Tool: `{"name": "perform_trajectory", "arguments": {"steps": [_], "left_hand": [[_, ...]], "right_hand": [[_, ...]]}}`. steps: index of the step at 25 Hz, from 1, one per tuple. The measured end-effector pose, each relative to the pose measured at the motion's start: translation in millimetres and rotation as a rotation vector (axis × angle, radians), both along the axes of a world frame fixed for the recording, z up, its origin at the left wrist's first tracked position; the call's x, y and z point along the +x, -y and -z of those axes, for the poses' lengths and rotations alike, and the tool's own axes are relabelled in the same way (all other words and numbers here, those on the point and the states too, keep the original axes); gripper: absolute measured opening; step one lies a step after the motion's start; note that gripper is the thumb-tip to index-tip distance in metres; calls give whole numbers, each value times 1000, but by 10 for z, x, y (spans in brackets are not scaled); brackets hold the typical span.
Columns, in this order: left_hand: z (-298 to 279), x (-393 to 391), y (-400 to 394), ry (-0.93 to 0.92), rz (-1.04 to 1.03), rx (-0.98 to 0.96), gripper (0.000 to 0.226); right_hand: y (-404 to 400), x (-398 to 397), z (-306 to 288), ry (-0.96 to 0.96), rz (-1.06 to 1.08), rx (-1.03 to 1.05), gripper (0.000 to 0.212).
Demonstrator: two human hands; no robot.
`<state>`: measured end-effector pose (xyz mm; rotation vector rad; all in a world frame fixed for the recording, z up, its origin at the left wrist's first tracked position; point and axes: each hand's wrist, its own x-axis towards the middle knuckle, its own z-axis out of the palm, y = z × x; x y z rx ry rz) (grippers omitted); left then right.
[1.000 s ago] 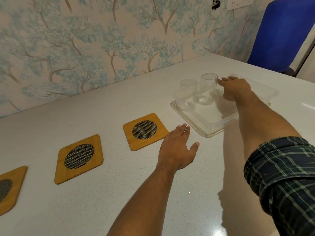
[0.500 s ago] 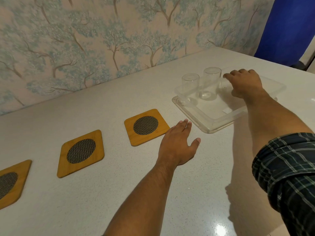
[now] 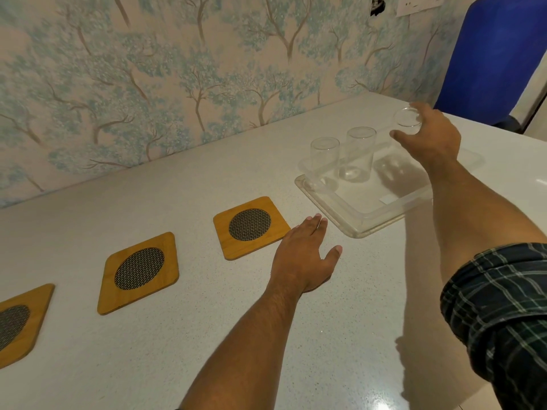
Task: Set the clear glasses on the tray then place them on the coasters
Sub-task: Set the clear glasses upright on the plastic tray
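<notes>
Head view, one camera only. Item: speckled grey-white table (image 3: pixel 165 344), running from the near edge to a far wall papered with pale blue trees (image 3: pixel 177 69). Item: clear plastic tray (image 3: pixel 352 223), far right on the table, its near corner just beyond the left hand. Item: two clear glasses standing upright in the tray's far-left part, the left glass (image 3: pixel 324 155) and the middle glass (image 3: pixel 358 152) just beside each other. Item: third glass (image 3: pixel 408 120), held up above the tray's far side by the right hand (image 3: pixel 430 137), fingers curled round its wall with the rim facing the camera (whether its base touches anything cannot be told). Item: left hand (image 3: pixel 302 255), palm down on the table, fingers flat and together, thumb spread, holding nothing, touching or just beside the right edge of the nearest coaster. Item: three wooden coasters with dark mesh discs, set in a row running left and nearward: right coaster (image 3: pixel 251 227), middle coaster (image 3: pixel 138 272), left coaster (image 3: pixel 17 324), the last cut off by the frame edge; all bare. Item: rolled plaid sleeve (image 3: pixel 503 315) on the right arm. Item: blue chair back (image 3: pixel 491 54), far right beyond the table.
</notes>
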<state>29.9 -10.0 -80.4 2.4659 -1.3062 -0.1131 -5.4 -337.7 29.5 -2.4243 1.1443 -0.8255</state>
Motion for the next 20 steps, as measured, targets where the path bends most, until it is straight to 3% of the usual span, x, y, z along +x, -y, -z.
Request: {"name": "perform_trajectory", "arguments": {"steps": [9, 16, 20], "left_hand": [[36, -216, 118, -26, 6, -55, 79], [2, -336, 244, -36, 34, -73, 79], [-6, -254, 199, -27, 23, -65, 78]], "right_hand": [[76, -97, -50, -19, 41, 84, 62], [248, -180, -81, -45, 109, 161, 60], [243, -104, -113, -50, 75, 213, 69]]}}
